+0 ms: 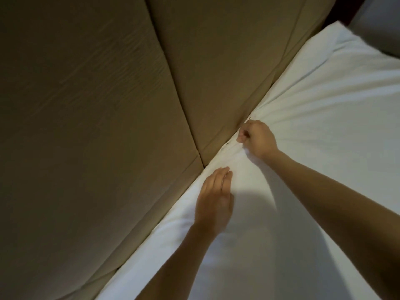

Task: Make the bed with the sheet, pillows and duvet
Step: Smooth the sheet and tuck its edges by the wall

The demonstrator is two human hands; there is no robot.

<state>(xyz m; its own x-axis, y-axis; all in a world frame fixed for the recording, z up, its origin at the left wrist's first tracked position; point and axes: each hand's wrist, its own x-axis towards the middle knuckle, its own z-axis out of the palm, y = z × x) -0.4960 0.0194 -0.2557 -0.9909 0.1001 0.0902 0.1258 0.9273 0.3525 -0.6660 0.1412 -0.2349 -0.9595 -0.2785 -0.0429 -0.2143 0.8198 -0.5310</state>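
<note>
Two bare forearms reach toward the padded tan headboard [97, 94]. The left hand [213, 200] lies palm-down on the white sheet [324, 126] just beside the headboard, its fingers [218, 176] straight and held together. Farther along the headboard the right hand [256, 138] is balled tight — fingers curled round a bunch of sheet right against the headboard's base, creases fanning away from it.
</note>
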